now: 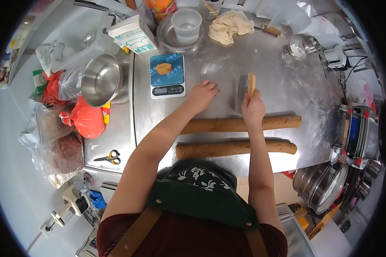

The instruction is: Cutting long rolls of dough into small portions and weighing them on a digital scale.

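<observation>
My right hand grips a bench scraper by its wooden handle. The scraper's flat metal blade stands to the left of the handle, over the steel table. My left hand is just right of a kitchen scale, its fingers loosely bent and nothing visible in them. On the scale's blue-covered platform lies a small piece of brown dough. Two long brown dough rolls, a farther one and a nearer one, lie crosswise beneath my forearms, which hide parts of them.
Left stand a steel bowl, a red plastic bag and scissors. Along the back are a milk carton, a plastic measuring cup on a metal dish, and a crumpled cloth. Stacked sieves sit at right.
</observation>
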`<act>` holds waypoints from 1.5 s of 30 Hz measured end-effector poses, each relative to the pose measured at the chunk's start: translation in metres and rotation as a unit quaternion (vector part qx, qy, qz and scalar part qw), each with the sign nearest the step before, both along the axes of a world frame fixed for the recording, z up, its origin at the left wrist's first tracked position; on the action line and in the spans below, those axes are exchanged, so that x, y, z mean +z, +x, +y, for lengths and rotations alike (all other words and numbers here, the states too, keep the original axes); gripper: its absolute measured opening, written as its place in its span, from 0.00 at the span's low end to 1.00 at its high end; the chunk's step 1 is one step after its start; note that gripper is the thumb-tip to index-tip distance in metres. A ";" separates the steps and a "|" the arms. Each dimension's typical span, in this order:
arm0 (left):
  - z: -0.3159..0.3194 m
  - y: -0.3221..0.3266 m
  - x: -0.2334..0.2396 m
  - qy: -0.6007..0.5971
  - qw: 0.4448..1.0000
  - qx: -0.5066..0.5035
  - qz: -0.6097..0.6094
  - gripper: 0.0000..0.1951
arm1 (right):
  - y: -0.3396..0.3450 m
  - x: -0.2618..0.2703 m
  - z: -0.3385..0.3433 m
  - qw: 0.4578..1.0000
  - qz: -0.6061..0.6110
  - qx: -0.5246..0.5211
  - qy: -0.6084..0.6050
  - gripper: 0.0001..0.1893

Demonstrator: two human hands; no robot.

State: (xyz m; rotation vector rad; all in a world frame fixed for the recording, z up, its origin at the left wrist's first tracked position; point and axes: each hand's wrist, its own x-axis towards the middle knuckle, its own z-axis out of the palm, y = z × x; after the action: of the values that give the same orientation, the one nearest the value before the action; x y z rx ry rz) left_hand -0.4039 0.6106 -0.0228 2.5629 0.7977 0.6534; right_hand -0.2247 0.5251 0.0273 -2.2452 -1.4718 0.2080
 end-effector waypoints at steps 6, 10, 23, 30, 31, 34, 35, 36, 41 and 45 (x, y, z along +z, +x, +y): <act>0.010 0.000 -0.006 0.015 0.990 -0.062 0.123 0.08 | -0.001 -0.004 -0.003 0.998 -0.039 -0.019 -0.039 0.13; 0.005 -0.015 0.007 -0.071 0.995 -0.010 0.068 0.08 | 0.000 -0.008 -0.001 0.998 -0.048 -0.016 -0.022 0.14; 0.063 -0.109 0.036 0.145 0.937 0.318 0.026 0.09 | 0.011 -0.011 -0.004 0.998 -0.023 -0.023 -0.051 0.15; 0.055 -0.111 0.037 0.146 0.943 0.296 0.045 0.17 | 0.016 -0.015 -0.009 0.998 -0.022 -0.043 -0.040 0.15; 0.051 -0.111 0.039 0.131 0.941 0.311 0.006 0.18 | 0.016 -0.015 -0.009 0.998 -0.021 -0.049 -0.044 0.15; 0.031 -0.114 0.050 0.095 0.933 0.342 -0.055 0.19 | 0.013 -0.017 -0.008 0.997 -0.044 -0.053 -0.048 0.15; 0.022 -0.116 0.053 0.071 0.928 0.357 -0.076 0.19 | 0.011 -0.016 -0.007 0.997 -0.044 -0.052 -0.047 0.15; 0.011 -0.121 0.055 0.067 0.925 0.364 -0.089 0.17 | 0.007 -0.013 -0.005 0.996 -0.044 -0.051 -0.050 0.15; -0.050 -0.150 0.036 0.018 0.901 0.416 -0.122 0.14 | -0.001 -0.007 -0.003 0.996 -0.061 -0.041 -0.048 0.15; -0.091 -0.165 0.028 -0.043 0.893 0.441 -0.083 0.12 | 0.002 -0.010 -0.003 0.995 -0.079 -0.042 -0.054 0.15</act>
State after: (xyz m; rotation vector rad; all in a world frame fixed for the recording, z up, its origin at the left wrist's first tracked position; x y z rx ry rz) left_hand -0.5686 0.5193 0.0056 1.9210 1.8880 1.0287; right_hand -0.2223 0.5224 0.0176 -2.4541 -1.4726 0.0866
